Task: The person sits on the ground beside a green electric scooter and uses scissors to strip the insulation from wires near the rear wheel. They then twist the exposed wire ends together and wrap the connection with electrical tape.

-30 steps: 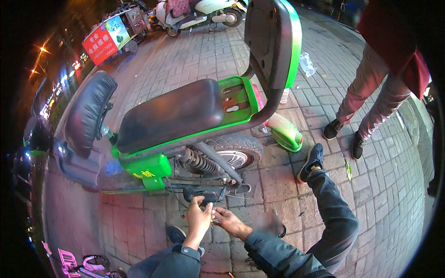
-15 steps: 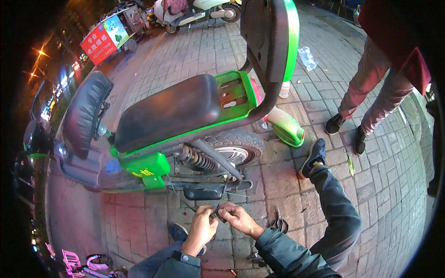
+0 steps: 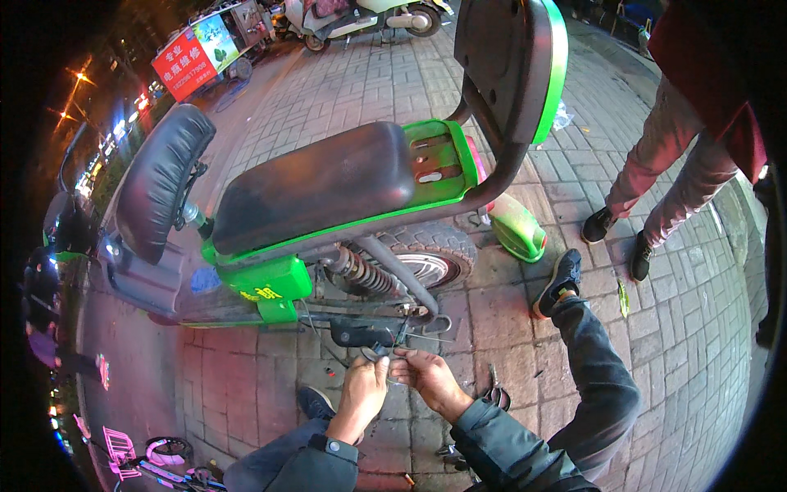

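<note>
A green and black electric scooter [image 3: 311,184] stands side-on before me, its rear wheel [image 3: 426,254] and coil spring [image 3: 365,275] exposed. My left hand [image 3: 363,398] pinches a thin dark cable [image 3: 370,353] between thumb and fingers, just below a black oblong part [image 3: 357,332] low on the scooter's side. Close beside it, my right hand [image 3: 430,381] is closed, fingertips pinched on a thin wire at the same spot. The exact ends of the wires are too small to make out.
Scissors [image 3: 495,395] with dark handles lie on the brick pavement right of my hands. Another person's legs [image 3: 664,164] stand at the right. A loose green and white part [image 3: 516,228] lies behind the rear wheel. A pink bicycle [image 3: 156,459] is at lower left.
Both hands have moved slightly up, nearer the black oblong part, and the fingers have shifted on the wires. The whole view has tilted a little, moving the scooter rightward in the picture.
</note>
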The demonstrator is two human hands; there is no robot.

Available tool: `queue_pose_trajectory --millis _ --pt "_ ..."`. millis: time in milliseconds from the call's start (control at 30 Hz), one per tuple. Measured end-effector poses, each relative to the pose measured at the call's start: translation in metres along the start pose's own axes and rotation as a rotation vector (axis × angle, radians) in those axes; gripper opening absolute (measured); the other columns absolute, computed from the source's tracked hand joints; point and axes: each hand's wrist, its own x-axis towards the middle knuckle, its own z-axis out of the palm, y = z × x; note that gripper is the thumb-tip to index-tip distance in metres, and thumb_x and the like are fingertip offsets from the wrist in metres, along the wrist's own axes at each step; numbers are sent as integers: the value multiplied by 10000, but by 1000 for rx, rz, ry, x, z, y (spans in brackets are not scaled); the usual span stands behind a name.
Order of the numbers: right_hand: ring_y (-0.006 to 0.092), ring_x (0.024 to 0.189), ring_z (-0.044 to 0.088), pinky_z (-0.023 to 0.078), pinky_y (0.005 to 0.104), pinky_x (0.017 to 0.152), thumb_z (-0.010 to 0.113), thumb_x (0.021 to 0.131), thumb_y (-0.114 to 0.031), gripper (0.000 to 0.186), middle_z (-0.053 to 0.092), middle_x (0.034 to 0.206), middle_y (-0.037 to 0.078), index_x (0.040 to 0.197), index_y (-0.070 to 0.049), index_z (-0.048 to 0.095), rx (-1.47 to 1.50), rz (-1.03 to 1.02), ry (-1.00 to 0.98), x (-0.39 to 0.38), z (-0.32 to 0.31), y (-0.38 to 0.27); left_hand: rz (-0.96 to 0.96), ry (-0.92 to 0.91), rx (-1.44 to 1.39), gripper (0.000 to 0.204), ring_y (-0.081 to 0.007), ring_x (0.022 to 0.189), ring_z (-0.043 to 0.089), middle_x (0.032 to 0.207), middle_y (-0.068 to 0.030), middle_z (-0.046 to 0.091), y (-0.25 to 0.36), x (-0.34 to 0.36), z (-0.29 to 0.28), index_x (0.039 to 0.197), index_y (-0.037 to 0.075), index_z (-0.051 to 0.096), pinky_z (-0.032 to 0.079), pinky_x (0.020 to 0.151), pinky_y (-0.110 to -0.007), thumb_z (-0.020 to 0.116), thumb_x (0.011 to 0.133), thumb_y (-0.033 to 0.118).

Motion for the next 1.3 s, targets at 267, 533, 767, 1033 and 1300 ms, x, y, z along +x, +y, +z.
queue_pose_trajectory --millis 267,533,767,1033,1300 --pt "134 951 603 493 303 864 609 1007 -301 356 655 1059 30 1227 -22 609 -765 -155 -203 36 -12 9 -91 -193 -70 502 -383 745 650 779 -190 654 -28 18 -4 765 11 658 503 698 -462 437 1034 374" --pt "115 950 597 488 292 815 638 991 -244 300 650 998 42 1051 50 639 -584 -107 -145 22 -20 -10 46 -31 -58 168 -407 885 656 905 -238 671 -17 12 -1 913 -20 655 513 766 -475 638 910 147" --pt "77 758 561 475 257 686 724 911 -277 261 662 874 17 925 -20 686 -713 -69 -182 27 -20 -19 -3 -80 -85 146 -414 878 664 913 -219 690 -9 16 9 1008 -2 646 531 785 -464 607 868 6" --pt "174 1005 651 526 290 869 663 966 -297 428 673 1148 90 1253 8 572 -53 63 -149 1 1 -46 92 105 -99 122 -431 835 637 872 -222 662 -5 -4 14 988 -7 635 503 759 -488 627 883 56" --pt "180 986 646 522 298 816 560 998 -137 329 675 1159 82 1291 12 573 -266 26 148 5 -9 -2 -141 34 -116 324 -342 685 667 734 -170 681 -16 20 17 861 9 703 497 634 -412 627 949 311"
